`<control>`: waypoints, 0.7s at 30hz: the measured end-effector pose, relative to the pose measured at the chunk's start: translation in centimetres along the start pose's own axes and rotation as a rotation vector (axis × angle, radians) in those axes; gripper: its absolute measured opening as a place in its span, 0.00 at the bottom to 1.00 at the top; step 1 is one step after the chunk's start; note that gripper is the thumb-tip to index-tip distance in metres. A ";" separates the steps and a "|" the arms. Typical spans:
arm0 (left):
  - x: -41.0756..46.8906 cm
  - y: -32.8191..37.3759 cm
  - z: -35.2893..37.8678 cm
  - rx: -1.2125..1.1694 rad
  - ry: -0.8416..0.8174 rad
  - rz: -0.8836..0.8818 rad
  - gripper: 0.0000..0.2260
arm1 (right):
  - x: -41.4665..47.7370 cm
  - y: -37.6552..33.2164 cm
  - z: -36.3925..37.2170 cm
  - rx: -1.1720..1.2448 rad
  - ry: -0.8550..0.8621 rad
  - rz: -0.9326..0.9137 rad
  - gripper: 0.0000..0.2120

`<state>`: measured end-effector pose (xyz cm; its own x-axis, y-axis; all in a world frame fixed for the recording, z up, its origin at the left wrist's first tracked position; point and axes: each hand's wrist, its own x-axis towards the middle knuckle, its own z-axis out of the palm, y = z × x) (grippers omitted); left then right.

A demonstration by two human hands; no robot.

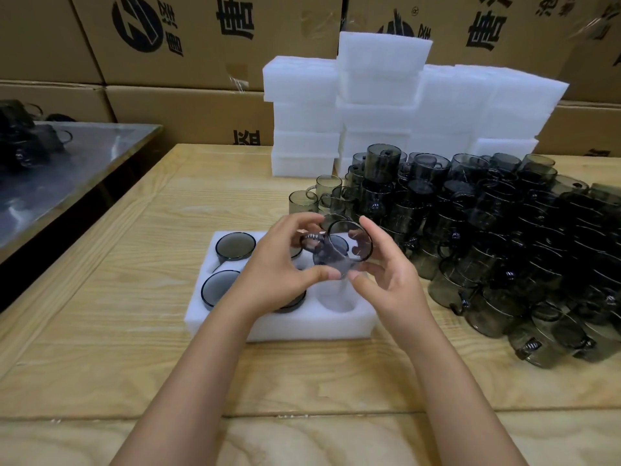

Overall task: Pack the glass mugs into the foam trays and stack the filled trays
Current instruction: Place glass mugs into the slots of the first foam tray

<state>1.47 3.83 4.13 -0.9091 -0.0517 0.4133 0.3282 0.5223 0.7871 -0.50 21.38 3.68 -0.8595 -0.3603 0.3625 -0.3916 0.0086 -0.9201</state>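
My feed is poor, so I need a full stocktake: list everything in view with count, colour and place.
wooden table: one, light, under everything
foam tray: one, white, table centre, near-right pocket empty
packed mugs: at least three, grey, in tray pockets; hands hide others
held mug: one, smoky grey glass, above the tray
loose mugs: too many to count, grey, heaped at right
foam stacks: several, white, far table edge
cardboard boxes: several, brown, black print, behind
metal table: one, grey, left, dark mugs on it
left hand: grips held mug
right hand: grips held mug
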 end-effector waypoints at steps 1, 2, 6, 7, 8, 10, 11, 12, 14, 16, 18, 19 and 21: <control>0.0 0.0 -0.1 -0.044 0.013 -0.034 0.29 | 0.1 0.1 -0.1 -0.003 0.012 0.003 0.30; 0.0 -0.1 -0.1 -0.081 0.014 -0.062 0.28 | 0.1 0.1 -0.2 -0.004 0.019 0.001 0.30; -0.1 0.0 -0.1 -0.090 -0.039 -0.088 0.24 | 0.2 0.4 -0.5 -0.023 0.036 -0.009 0.28; -0.1 0.1 -0.2 -0.066 -0.038 -0.072 0.25 | 0.1 0.4 -0.5 -0.023 0.056 -0.008 0.28; -0.1 0.2 -0.2 -0.038 -0.040 -0.047 0.26 | 0.1 0.4 -0.6 -0.027 0.079 -0.010 0.28; 0.0 0.3 -0.3 0.001 -0.082 -0.013 0.28 | 0.0 0.5 -0.5 -0.066 0.105 -0.025 0.29; -0.1 0.3 -0.3 0.003 -0.123 -0.014 0.30 | -0.1 0.6 -0.3 -0.091 0.097 -0.034 0.30; -0.1 0.3 -0.4 0.011 -0.171 -0.021 0.32 | -0.2 0.7 -0.1 -0.103 0.078 -0.039 0.31; -0.2 0.2 -0.5 0.065 -0.250 -0.020 0.37 | -0.4 0.9 0.3 -0.115 0.051 -0.036 0.32; -0.3 0.0 -0.6 0.087 -0.284 -0.007 0.39 | -0.4 1.0 0.4 -0.147 0.047 -0.024 0.32; -0.4 0.0 -0.6 0.072 -0.281 -0.015 0.38 | -0.3 1.0 0.3 -0.162 0.024 -0.025 0.33; -0.4 0.1 -0.6 0.064 -0.274 -0.028 0.37 | -0.3 0.9 0.2 -0.169 0.010 -0.026 0.33; -0.5 0.3 -0.5 0.053 -0.265 -0.061 0.32 | -0.2 0.6 0.0 -0.144 -0.013 -0.024 0.31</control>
<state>2.21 3.54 4.39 -0.9644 0.1363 0.2265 0.2633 0.5694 0.7787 -0.54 21.47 3.00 -0.8454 -0.3744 0.3810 -0.4557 0.1335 -0.8801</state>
